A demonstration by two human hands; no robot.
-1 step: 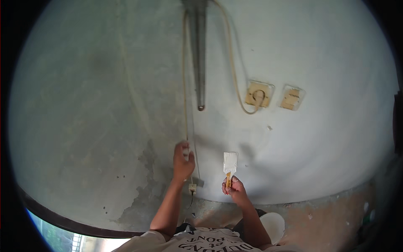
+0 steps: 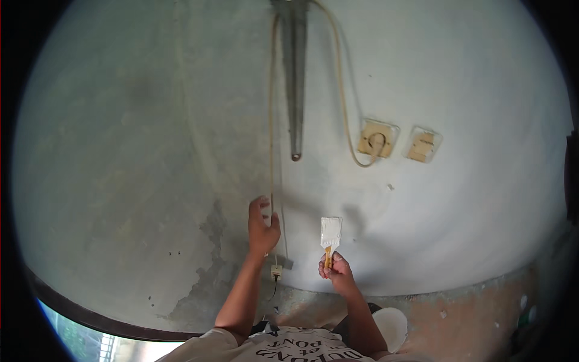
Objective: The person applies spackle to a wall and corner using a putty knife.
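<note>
In my right hand (image 2: 336, 273) is a paintbrush (image 2: 331, 231), gripped by its yellow wooden handle. White paint coats its head, which points up, away from me. My left hand (image 2: 263, 232) is raised beside a hanging cream cable (image 2: 271, 139), thumb and fingers apart. The cable passes close by the fingers; whether they touch it I cannot tell. Below that hand, a small cream socket block (image 2: 276, 270) hangs at the cable's lower end, with a dark cord plugged in. The wall (image 2: 398, 241) in front is bright white to the right and greyer, patchy, to the left.
A long metal bracket (image 2: 295, 90) runs down the wall from the top, cable looped over it. To its right are a wall socket (image 2: 377, 140) with a plug in it and a second yellowed plate (image 2: 422, 145). A white bucket (image 2: 391, 329) stands on the floor by my right forearm.
The fingers of my left hand have spread slightly beside the cable. The wall fixtures sit a little further right in the picture. My right hand keeps the paintbrush in nearly the same place.
</note>
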